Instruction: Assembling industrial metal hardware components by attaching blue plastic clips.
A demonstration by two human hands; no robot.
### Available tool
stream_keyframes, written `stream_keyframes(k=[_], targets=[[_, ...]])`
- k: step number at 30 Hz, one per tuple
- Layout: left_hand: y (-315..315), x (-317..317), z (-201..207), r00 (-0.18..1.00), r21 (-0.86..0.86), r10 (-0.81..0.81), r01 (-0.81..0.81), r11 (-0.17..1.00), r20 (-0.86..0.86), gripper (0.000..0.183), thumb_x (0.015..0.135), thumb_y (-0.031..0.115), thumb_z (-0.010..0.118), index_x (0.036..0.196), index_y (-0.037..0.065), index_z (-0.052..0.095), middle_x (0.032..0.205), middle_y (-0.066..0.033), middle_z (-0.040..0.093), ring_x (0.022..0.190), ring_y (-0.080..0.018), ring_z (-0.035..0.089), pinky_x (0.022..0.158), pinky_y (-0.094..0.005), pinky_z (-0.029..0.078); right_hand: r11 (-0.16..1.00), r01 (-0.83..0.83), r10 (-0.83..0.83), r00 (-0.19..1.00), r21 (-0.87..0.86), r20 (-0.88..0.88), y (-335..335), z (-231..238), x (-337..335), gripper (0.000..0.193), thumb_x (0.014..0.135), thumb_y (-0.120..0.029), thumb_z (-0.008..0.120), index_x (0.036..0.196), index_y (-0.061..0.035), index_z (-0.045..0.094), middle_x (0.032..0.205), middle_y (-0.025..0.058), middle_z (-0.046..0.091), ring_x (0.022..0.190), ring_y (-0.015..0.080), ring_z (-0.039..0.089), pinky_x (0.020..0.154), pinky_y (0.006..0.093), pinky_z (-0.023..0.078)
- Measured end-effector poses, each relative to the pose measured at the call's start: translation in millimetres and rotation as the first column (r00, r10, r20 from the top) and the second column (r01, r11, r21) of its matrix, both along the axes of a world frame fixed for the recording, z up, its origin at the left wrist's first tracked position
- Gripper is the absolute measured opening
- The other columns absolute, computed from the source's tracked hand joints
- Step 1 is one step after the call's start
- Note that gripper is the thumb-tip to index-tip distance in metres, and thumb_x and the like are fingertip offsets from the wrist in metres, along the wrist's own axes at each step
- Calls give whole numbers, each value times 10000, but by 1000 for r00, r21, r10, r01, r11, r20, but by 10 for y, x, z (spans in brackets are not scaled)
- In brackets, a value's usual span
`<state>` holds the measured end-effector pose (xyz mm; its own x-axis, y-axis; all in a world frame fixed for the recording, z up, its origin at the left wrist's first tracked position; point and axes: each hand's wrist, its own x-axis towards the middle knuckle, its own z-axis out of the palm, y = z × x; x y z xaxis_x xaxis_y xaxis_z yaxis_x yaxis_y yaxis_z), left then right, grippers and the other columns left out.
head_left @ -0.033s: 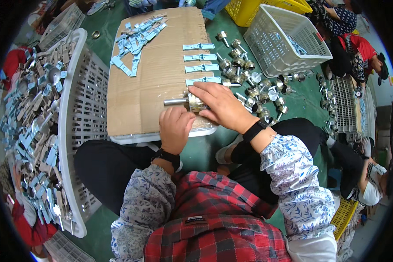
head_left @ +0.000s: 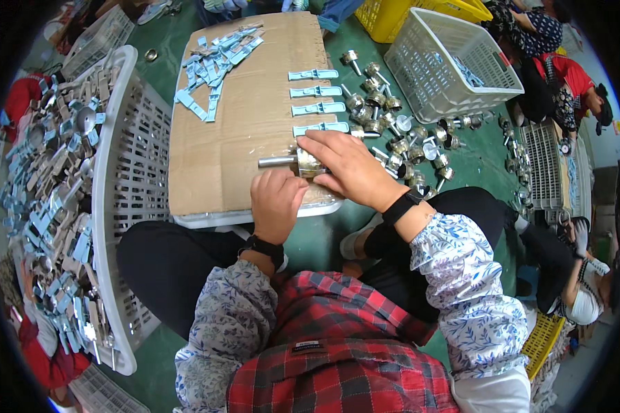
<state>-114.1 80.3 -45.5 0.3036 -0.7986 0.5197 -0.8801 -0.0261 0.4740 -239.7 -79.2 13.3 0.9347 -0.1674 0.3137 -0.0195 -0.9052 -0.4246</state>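
A round metal cup with a rod (head_left: pixel 310 163) lies on its side on the cardboard near its front right corner, the rod pointing left. Over its right end, the fingers and thumb of my right hand (head_left: pixel 355 168) are closed round the cup. My left hand (head_left: pixel 277 199) is curled with its thumb against the fingers, close against the cup's near side; whatever is pinched there is hidden. Just beyond my right fingers is a light blue plastic handle (head_left: pixel 322 128). More blue handles (head_left: pixel 317 91) lie in a column along the cardboard's (head_left: pixel 248 158) right edge.
Blue handles (head_left: pixel 217 65) are heaped at the cardboard's far left. A white basket (head_left: pixel 127 131) full of blue and metal parts stands left. Metal cups with rods (head_left: pixel 399 148) cover the green floor at right, below another white basket (head_left: pixel 455 89). Other people sit around.
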Motion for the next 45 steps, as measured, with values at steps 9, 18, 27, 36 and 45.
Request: stream_keyframes(k=[9,18,27,36,45], targets=[[-34,22,12,1000,-85,-12,12,996,2,188,735,102,735,875,113,611,896,-52,570,866,-280,557,786,-430,394,1000,-26,26,999,-16,-37,20,41,-39,802,756,-199,744,1464,-76,389,1441,173,442,1276,366,466,1053,465,373],[-57,8,55,999,-100,17,-21,995,-36,195,716,93,740,853,115,604,864,-52,553,850,-285,552,769,-423,399,992,116,-108,984,-50,139,139,-265,78,826,668,-205,815,1395,-75,447,1386,148,497,1243,348,492,1017,458,395],[-42,-4,86,997,-136,30,-39,990,-68,212,720,91,755,869,108,605,881,-58,564,865,-293,558,782,-432,413,987,129,-112,978,-94,174,159,-294,99,731,678,-141,769,1348,-66,485,1322,150,525,1198,339,515,1005,453,400],[-16,467,306,961,118,-206,229,966,-182,567,777,111,734,1303,60,527,1256,-155,572,1152,-370,527,988,-443,421,991,82,-76,995,-108,60,85,-131,95,700,741,-217,765,1357,-64,470,1306,170,536,1169,359,523,971,464,394],[-108,567,208,982,214,-162,179,960,-96,860,765,197,777,1509,169,347,1158,-106,592,1077,-304,564,946,-421,434,999,18,-20,998,-48,-54,17,-6,219,654,792,-298,724,1348,-46,491,1283,178,571,1149,375,528,991,458,374]])
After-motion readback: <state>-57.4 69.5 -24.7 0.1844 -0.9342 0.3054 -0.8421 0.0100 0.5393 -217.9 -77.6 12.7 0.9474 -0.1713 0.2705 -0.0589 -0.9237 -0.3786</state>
